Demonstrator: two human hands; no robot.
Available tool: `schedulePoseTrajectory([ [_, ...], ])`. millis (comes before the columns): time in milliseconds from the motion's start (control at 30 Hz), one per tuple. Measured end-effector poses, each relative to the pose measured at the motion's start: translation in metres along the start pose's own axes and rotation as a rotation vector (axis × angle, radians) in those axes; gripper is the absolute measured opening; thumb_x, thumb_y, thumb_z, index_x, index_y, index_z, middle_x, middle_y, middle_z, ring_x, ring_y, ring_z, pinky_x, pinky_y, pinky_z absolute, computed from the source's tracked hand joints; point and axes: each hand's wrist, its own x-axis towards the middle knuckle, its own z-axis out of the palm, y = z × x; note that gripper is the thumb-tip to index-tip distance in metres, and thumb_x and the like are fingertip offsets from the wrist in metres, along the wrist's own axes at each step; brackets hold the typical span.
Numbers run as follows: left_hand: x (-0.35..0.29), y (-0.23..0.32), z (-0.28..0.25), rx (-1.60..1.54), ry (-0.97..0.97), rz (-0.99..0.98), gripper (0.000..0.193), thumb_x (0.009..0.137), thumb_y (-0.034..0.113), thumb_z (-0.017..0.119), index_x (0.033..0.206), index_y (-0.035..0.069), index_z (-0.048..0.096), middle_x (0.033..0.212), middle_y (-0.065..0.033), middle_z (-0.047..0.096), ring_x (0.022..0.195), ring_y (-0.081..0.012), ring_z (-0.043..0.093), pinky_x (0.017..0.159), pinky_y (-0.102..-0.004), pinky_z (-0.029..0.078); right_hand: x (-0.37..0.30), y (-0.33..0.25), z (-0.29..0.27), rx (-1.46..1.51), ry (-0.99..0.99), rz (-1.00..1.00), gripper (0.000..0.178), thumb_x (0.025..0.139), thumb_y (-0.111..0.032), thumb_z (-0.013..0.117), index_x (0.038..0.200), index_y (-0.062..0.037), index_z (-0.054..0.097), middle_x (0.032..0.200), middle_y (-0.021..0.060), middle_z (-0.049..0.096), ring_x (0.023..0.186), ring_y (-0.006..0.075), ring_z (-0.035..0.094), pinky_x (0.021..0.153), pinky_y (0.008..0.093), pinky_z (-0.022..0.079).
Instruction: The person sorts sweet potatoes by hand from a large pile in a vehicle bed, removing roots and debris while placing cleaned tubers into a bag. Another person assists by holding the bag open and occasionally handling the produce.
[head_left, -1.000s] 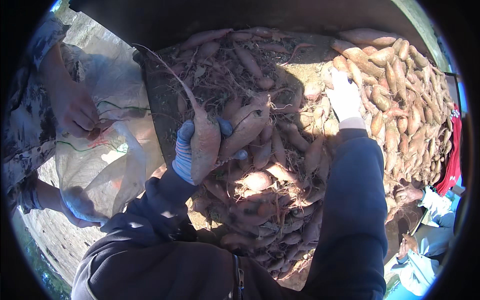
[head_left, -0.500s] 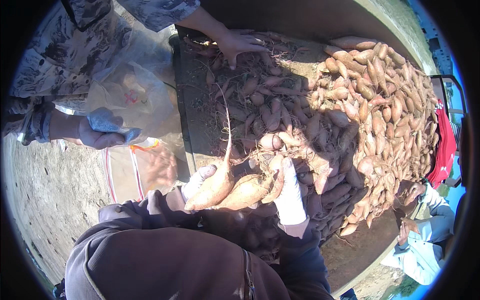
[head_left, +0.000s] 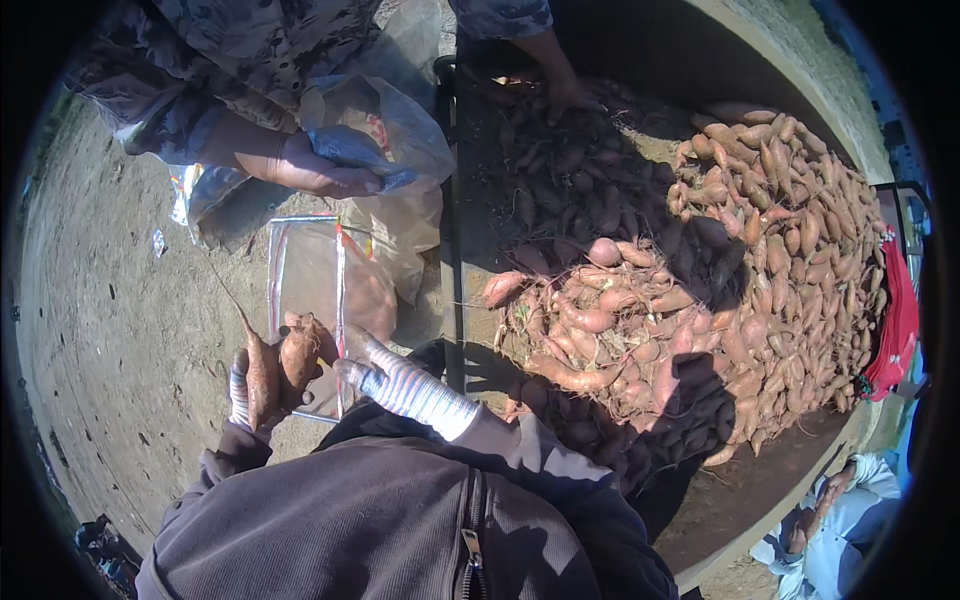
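My left hand, in a striped knit glove, is closed on sweet potatoes at the lower left. One is slender with a long root tail; beside it is a stubbier sweet potato, whose lower end is in shadow. My right hand, also gloved, reaches left beside them, its fingers apart and seemingly holding nothing. Just beyond both hands stands a clear plastic bag with red-and-white edges. To the right, a large heap of sweet potatoes fills a cart bed, partly in shade.
Across from me, a person in patterned clothing grips a translucent bag with one hand; the other hand touches the heap. The cart's dark edge runs between ground and heap. Another person's hands show at lower right, below red cloth.
Both my hands have moved left from the heap, carrying sweet potatoes over to the clear bag. My right hand has come away from them. The view has shifted left.
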Motion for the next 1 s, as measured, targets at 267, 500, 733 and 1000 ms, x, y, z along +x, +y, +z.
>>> schedulePoseTrajectory([
  [267,0.083,-0.022,-0.096,1.554,0.450,0.053,0.067,0.089,0.030,0.068,0.143,0.000,0.041,0.135,-0.0175,0.054,0.118,-0.0234,0.056,0.095,-0.0305,0.046,-0.082,-0.016,-0.279,-0.931,1.112,0.080,0.054,0.091,-0.025,0.064,0.135,-0.0006,0.046,0.112,0.0205,0.064,0.103,0.0326,0.062,0.089,0.0389,0.049],
  [500,0.174,-0.054,0.157,1.432,-0.165,0.200,0.026,0.093,0.018,0.063,0.108,-0.002,0.065,0.088,-0.0064,0.067,0.079,-0.0141,0.063,0.073,-0.0286,0.051,-0.076,0.057,-0.398,-1.310,1.057,0.845,0.073,0.076,-0.043,0.070,0.136,-0.0080,0.046,0.145,0.0128,0.042,0.139,0.0354,0.027,0.108,0.0604,0.025],
  [733,0.284,-0.122,0.298,0.574,-0.170,-0.207,0.030,0.093,0.026,0.065,0.116,0.007,0.061,0.095,0.0000,0.062,0.085,-0.0089,0.056,0.076,-0.0241,0.046,-0.059,0.007,-0.317,-1.036,0.985,-0.027,0.050,0.080,-0.019,0.068,0.126,-0.0044,0.054,0.112,0.0177,0.062,0.100,0.0365,0.061,0.089,0.0442,0.049],
  [1000,0.335,-0.175,0.318,0.416,-0.205,-0.159,0.033,0.091,0.012,0.062,0.121,0.001,0.055,0.108,-0.0090,0.061,0.096,-0.0175,0.059,0.086,-0.0290,0.048,-0.083,-0.039,-0.273,-1.061,0.791,0.325,0.033,0.092,-0.040,0.058,0.094,-0.0072,0.058,0.056,0.0118,0.059,0.054,0.0320,0.062,0.050,0.0428,0.048],
])
